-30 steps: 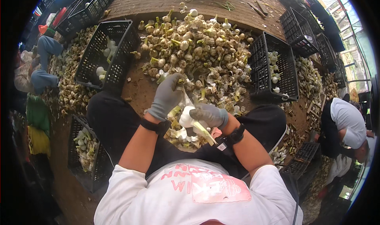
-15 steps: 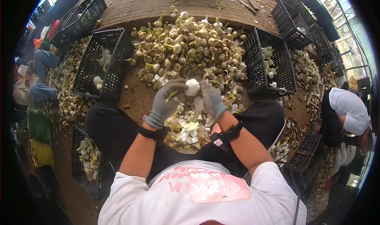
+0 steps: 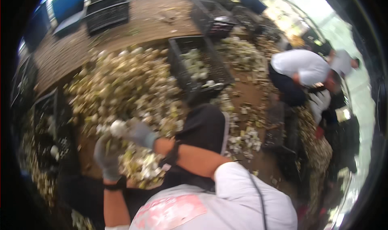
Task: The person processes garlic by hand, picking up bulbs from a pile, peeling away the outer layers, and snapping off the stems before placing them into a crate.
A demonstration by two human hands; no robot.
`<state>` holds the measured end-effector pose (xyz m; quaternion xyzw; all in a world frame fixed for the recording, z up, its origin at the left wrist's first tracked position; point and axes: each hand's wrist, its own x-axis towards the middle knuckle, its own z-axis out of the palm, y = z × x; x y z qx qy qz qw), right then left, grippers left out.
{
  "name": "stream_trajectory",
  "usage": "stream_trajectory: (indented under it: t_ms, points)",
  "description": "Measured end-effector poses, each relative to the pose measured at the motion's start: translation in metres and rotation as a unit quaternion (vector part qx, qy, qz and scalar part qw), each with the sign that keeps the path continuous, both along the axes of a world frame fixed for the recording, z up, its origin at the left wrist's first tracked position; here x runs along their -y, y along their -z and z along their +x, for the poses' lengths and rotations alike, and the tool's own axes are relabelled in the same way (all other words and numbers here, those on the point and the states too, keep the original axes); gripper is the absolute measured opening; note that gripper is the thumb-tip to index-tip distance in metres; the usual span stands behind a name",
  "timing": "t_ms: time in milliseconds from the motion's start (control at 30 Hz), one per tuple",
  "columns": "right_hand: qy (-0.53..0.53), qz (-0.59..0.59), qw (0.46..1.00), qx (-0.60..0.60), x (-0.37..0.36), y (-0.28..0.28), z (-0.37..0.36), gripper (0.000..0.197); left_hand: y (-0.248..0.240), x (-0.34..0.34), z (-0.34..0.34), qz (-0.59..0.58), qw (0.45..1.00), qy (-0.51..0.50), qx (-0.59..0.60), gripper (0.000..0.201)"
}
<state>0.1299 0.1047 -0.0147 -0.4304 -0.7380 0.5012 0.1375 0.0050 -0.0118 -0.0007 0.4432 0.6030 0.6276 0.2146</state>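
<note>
A white bulb (image 3: 119, 129) sits where the two gloved hands come together, against the fingertips of the right grip (image 3: 139, 133) and just above the fingers of the left grip (image 3: 106, 154). Motion blur softens both grey gloves, so I cannot tell whether either grip is clenched on the bulb or only touching it. The right grip reaches in from the bulb's right; the left grip points upward from below and to its left.

Beyond both grips spreads a large pile of bulbs (image 3: 121, 82), pale brown with greenish stems. Below the right grip, toward the body, lies a heap of pale peelings (image 3: 142, 165). Left of the left grip stands a black crate (image 3: 68, 147) with a few white bulbs in it. Beyond the right grip and to its right is a second crate (image 3: 202, 93), also black, with more whitish bulbs inside. The person's dark trouser leg (image 3: 204, 135) lies to the right of the right grip. Well apart from it, farther right, a co-worker in a white top (image 3: 301, 66) bends forward beside scattered peelings (image 3: 244, 138).
</note>
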Motion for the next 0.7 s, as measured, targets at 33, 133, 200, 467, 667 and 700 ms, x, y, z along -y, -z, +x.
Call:
stream_trajectory:
  t_ms: [33, 133, 200, 467, 667, 700]
  points:
    - [0.037, 0.084, 0.993, -0.077, 0.007, 0.003, 0.003, 0.05, -0.006, 0.0, -0.004, -0.03, 0.995, -0.006, -0.095, 0.023]
    - [0.033, 0.052, 0.995, -0.075, 0.009, -0.033, 0.015, 0.046, -0.005, -0.006, 0.0, -0.022, 0.995, -0.002, -0.094, 0.019]
    - [0.052, 0.079, 0.993, -0.07, 0.012, -0.029, 0.019, 0.043, -0.001, -0.01, 0.003, 0.015, 0.98, -0.008, -0.199, 0.017]
    - [0.018, 0.089, 0.995, -0.028, 0.013, -0.019, 0.002, 0.046, -0.005, 0.001, -0.004, -0.039, 0.992, -0.043, -0.11, 0.016]
    - [0.098, 0.067, 0.992, -0.037, -0.016, -0.004, 0.022, 0.036, -0.003, -0.011, -0.008, 0.054, 0.959, 0.004, 0.278, 0.025]
    - [0.085, 0.085, 0.992, -0.029, -0.015, -0.01, 0.022, 0.037, -0.011, -0.012, -0.006, 0.07, 0.947, -0.014, 0.314, 0.02]
